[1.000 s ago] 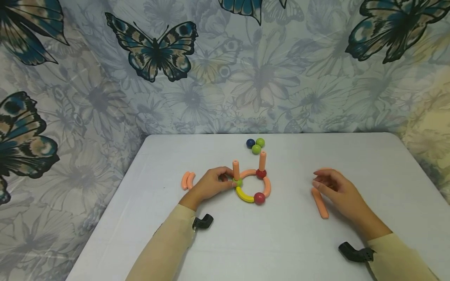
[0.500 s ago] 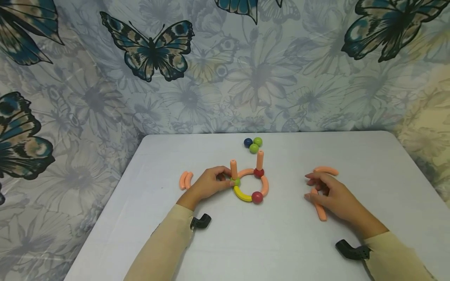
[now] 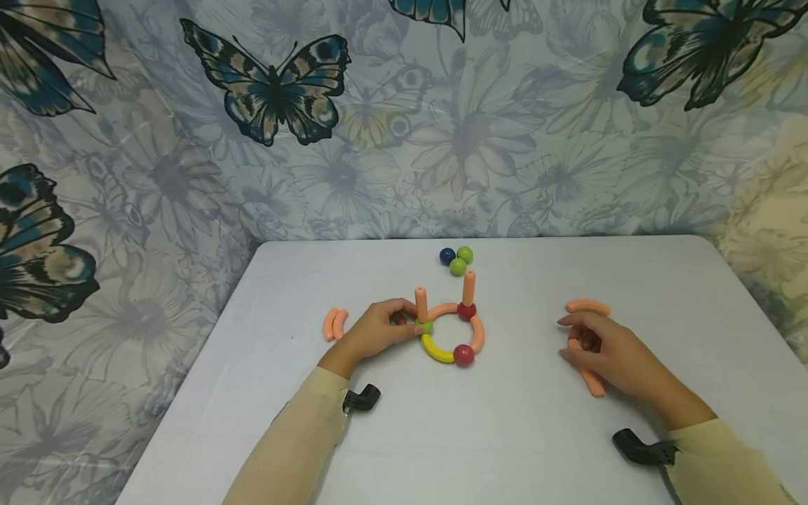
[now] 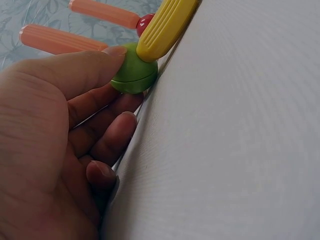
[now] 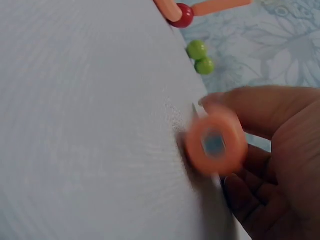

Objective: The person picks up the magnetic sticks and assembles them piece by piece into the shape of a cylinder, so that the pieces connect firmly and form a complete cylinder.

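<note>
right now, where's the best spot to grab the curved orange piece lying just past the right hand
Probably at the middle of the curved orange piece, pinching across its width from above. It lies flat on the table, apart from other things, so both sides are free; the right hand is nearest, though it grips a straight orange stick.

On my feed I see a white table (image 3: 517, 435) pushed up against a draped cloth (image 3: 480, 140) printed with pale flowers and large dark butterflies. Near the table's far edge, three small balls sit clustered and touching: a blue ball (image 3: 447, 256), a green ball (image 3: 465, 253) just beside it, and a second green ball (image 3: 457, 266) in front of both. The right wrist view picks up the two green ones against the cloth. On the left part of the table I see a pair of curved orange pieces (image 3: 335, 323) lying side by side. On the right part lies a single curved orange piece (image 3: 588, 306), flat on the surface.
</note>
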A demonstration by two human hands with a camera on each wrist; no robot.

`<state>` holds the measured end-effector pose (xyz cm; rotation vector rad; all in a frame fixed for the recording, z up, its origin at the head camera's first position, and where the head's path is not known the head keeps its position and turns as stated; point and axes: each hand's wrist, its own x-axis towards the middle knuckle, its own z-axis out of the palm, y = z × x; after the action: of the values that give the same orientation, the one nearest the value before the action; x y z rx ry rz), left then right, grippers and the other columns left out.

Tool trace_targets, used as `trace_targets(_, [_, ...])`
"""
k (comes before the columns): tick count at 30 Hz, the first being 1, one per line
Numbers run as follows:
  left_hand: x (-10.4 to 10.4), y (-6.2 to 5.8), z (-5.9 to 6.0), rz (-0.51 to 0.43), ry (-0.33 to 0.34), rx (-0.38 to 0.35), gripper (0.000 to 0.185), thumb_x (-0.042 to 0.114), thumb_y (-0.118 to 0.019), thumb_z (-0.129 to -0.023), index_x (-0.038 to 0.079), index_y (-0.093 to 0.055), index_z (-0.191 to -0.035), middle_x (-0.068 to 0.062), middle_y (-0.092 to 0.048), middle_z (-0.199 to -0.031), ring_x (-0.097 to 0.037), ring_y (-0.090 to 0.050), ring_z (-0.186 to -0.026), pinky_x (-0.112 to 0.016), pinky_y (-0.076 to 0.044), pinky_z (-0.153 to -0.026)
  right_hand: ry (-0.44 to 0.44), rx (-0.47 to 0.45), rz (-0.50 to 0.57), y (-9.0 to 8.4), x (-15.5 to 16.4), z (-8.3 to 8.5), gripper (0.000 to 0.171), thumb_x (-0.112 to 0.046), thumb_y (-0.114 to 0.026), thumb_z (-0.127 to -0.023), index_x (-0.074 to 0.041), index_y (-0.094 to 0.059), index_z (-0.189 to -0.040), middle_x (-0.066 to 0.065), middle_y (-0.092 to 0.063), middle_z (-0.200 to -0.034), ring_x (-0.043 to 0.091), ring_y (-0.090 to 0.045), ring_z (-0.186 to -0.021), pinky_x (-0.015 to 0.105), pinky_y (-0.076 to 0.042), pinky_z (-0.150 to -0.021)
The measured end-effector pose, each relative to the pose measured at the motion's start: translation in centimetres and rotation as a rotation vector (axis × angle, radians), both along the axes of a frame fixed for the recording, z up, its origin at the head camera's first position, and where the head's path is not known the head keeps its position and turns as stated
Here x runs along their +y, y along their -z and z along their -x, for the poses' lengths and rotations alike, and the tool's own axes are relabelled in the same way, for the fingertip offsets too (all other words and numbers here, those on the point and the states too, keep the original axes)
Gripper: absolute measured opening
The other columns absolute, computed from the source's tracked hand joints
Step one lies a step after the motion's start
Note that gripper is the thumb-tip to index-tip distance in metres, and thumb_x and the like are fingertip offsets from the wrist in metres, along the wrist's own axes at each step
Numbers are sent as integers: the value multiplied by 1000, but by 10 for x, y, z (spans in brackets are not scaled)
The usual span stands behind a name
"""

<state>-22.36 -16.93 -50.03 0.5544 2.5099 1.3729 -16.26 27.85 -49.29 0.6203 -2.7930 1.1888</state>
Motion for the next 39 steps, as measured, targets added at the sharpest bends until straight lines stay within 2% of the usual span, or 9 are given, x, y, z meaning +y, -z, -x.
trace_targets(5, [0,-1,0,2,-1,5,23,33,-84,-98,26,-78,-120,7,-71,-107,-21,-63,-92,-38,-50,-79,23,1,-31,-5,0,0,42,-11,-85,-98,-4,-67,-135,0,-67,-105,12,-61,-87,20,-47,-75])
trace_targets(10, [0,-2,1,0,-2,7,23,33,-84,-98,26,-78,-120,7,-72,-109,-21,-63,-93,-37,-50,-79,-36,23,-15,-7,4,0,45,-9,-87,-95,-6,-67,-135,-2,-64,-103,12,-59,-86,19,-46,-74])
trace_targets(16, [0,-2,1,5,-10,8,23,34,-84,-98,27,-78,-120,6,-71,-106,-21,-63,-92,-38,-50,-78,-75,81,-21,-7,7,1,35,-4,-86,-95,-5,-72,-126,-6,-61,-97,8,-58,-80,19,-48,-70])
trace_targets(21, [0,-2,0,2,-6,13,23,35,-84,-98,26,-78,-119,7,-71,-106,-20,-63,-91,-37,-50,-77,-62,51,11,-6,6,1,29,-4,-83,-98,-6,-73,-125,-4,-64,-99,10,-59,-77,22,-48,-64])
trace_targets(25, [-1,-2,0,1,-1,15,24,35,-84,-99,26,-78,-120,8,-71,-107,-20,-63,-91,-36,-50,-77,-59,17,71,-7,4,0,26,-3,-80,-100,-7,-72,-125,1,-66,-105,13,-58,-69,26,-47,-58])
trace_targets(32, [-2,-2,-2,3,-11,3,25,34,-84,-99,24,-78,-121,6,-71,-105,-20,-62,-91,-37,-50,-78,-36,10,45,-6,3,-2,28,-7,-77,-103,-7,-71,-130,3,-66,-121,10,-65,-89,23,-51,-70])
trace_targets(39, [0,-1,-2,11,-3,-4,26,35,-83,-99,25,-77,-122,7,-71,-107,-20,-63,-92,-37,-50,-78,-31,18,89,-5,1,-7,30,-4,-78,-102,-5,-70,-131,3,-58,-132,11,-65,-89,22,-50,-71])
